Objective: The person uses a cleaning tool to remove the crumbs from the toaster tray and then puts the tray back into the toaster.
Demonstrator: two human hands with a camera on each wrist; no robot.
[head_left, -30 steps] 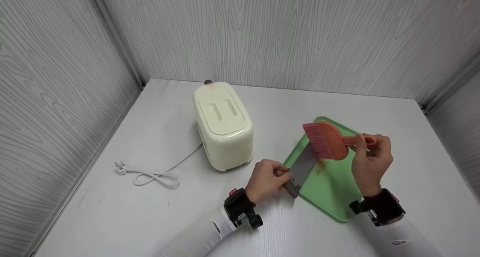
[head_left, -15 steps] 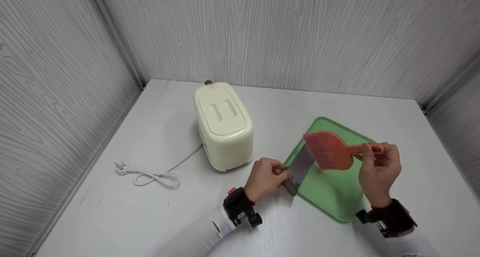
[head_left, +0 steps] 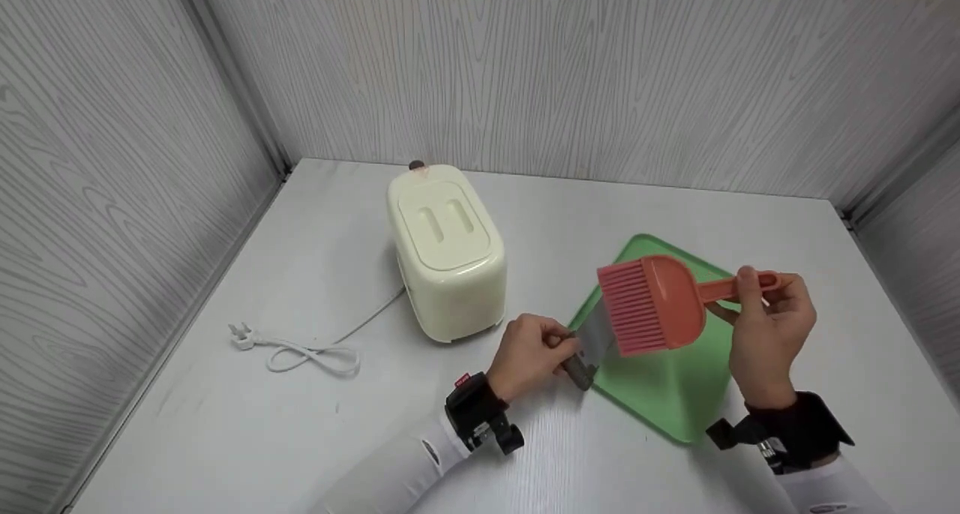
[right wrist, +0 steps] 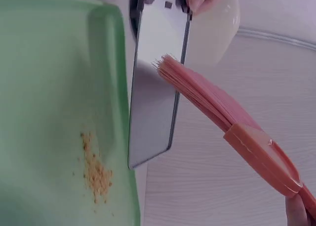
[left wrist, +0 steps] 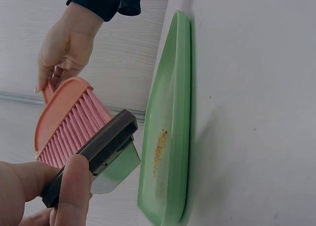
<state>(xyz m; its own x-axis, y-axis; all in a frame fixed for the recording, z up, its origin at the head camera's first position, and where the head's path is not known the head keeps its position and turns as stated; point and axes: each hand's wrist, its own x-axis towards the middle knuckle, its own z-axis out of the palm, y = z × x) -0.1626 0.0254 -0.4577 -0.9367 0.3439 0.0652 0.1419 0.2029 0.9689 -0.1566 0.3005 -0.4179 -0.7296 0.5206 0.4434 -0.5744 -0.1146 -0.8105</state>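
Observation:
My left hand (head_left: 529,356) pinches the dark handle of a flat metal crumb tray (right wrist: 153,112), which tilts over the left edge of a green tray (head_left: 675,401). An orange brush (head_left: 679,300) with pink bristles is gripped by its handle in my right hand (head_left: 772,341). In the right wrist view its bristle tips overlap the metal plate; whether they touch it I cannot tell. Brown crumbs (right wrist: 96,176) lie on the green tray, below the metal plate. From the head view the brush hides these crumbs and part of the plate.
A cream toaster (head_left: 450,259) with a covered top stands left of the green tray. Its white cord (head_left: 315,349) lies looped on the white table, ending in a plug (head_left: 241,337). Pale wood-grain panels (head_left: 525,71) enclose the back and sides.
My right hand has shifted right, and the brush has come nearer and turned so more of its flat face shows. The left hand and crumb tray have barely moved.

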